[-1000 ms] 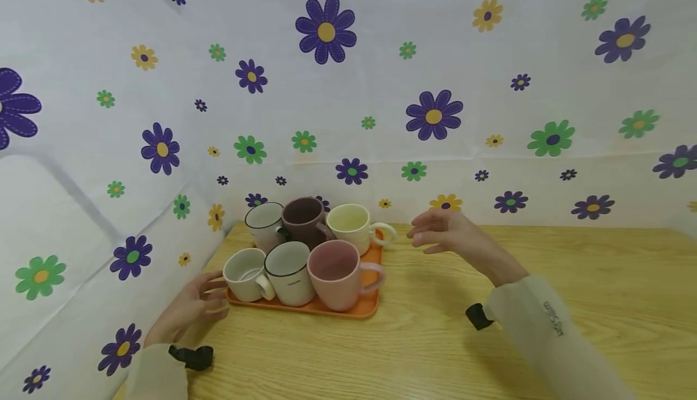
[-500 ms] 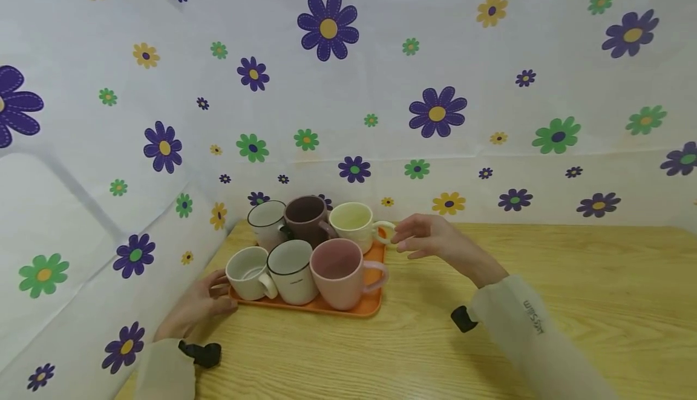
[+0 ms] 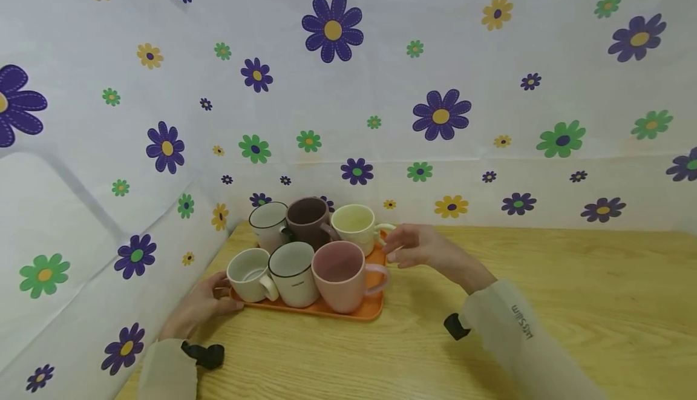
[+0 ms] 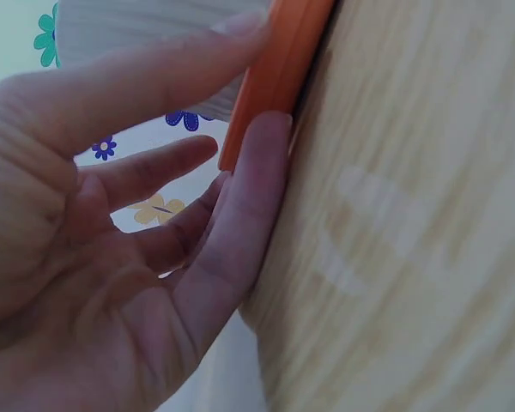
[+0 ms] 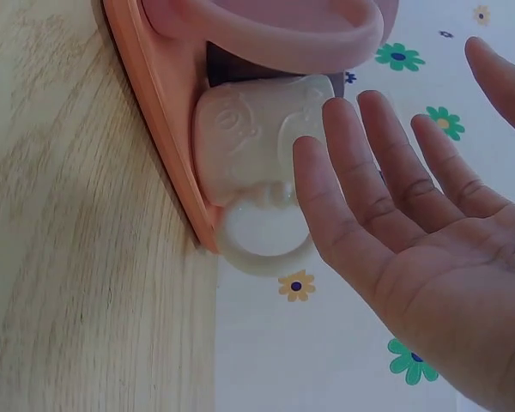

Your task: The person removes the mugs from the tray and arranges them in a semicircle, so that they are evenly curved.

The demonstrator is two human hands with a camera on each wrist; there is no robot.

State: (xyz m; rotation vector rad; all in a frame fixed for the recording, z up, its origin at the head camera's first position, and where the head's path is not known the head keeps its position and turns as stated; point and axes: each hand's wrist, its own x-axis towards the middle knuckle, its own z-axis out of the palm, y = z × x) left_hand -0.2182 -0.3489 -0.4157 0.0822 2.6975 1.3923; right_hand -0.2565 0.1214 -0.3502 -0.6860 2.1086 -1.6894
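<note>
An orange tray holds two rows of mugs. The front row has a small cream mug, a white black-rimmed mug and a pink mug. Behind are another black-rimmed mug, a brown mug and a pale yellow mug. My left hand is at the tray's front left corner. In the left wrist view its fairly straight fingers touch the tray's rim. My right hand holds nothing, fingers extended beside the yellow mug's handle.
The tray stands on a wooden table near its back left corner. White flower-printed sheeting rises behind the table and along its left side. Bare wood stretches to the right of the tray.
My right hand has moved left, from apart from the tray to beside the yellow mug's handle. My left hand has come in against the tray's corner. The mugs stay in place.
</note>
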